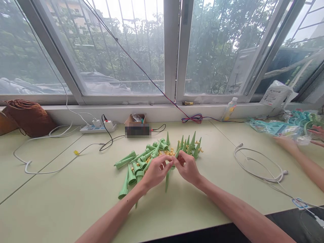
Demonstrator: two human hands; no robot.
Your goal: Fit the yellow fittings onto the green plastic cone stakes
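Both hands meet over the middle of the table [83, 216]. My left hand [158, 168] is closed in a pinch, its fingertips touching those of my right hand. My right hand [186, 165] is closed round a green part, whose pointed end [166, 182] hangs below the fingers; which hand bears it is partly hidden. Left of the hands lies a loose pile of green cones [131, 177], with small yellow pieces [164, 153] among and behind them. Green spikes with yellow fittings [193, 141] stand upright in a group just behind my right hand.
A power strip [98, 127], small cardboard box [136, 119] and cables line the back. A bottle [230, 109] stands by the window. Coiled white cable [258, 172] lies right. Another person's hands [286, 143] are near bagged teal items [275, 127]. A brown bag [31, 118] sits far left.
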